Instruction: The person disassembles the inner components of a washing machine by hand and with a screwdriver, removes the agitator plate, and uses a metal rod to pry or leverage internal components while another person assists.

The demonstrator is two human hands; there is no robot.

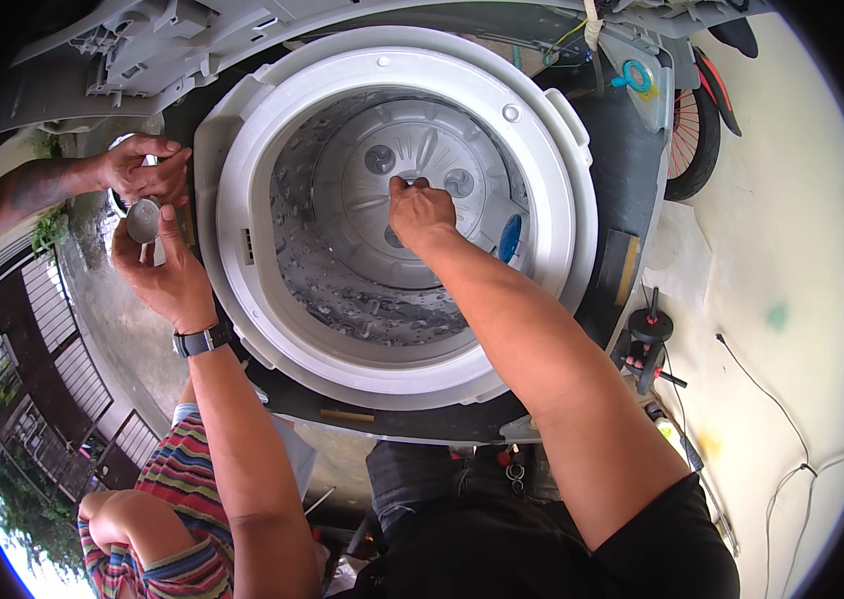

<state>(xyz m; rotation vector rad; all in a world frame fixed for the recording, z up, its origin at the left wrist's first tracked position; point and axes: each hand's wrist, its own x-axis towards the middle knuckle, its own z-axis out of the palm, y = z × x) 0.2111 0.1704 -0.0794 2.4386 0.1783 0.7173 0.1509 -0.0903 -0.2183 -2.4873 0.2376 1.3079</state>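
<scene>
An opened top-load washing machine lies in front of me, with a white ring (247,200) around its drum (307,240). My right hand (423,213) reaches over the drum opening, fingers curled closed above the grey pulsator (382,190) at the bottom. What they hold, if anything, is hidden. At the machine's left side, my left hand (174,280), with a dark watch at the wrist, grips a small round grey cap (142,221) between thumb and fingers. Just beyond it is a co-worker's hand (147,172), fingers bent together.
A blue oval part (510,238) sits on the drum's right wall. The raised grey top cover (182,60) spans the far side. At right are a bicycle wheel (691,145), a black-and-red tool (649,329) and loose cables (786,424). A person in a striped shirt (177,479) is at lower left.
</scene>
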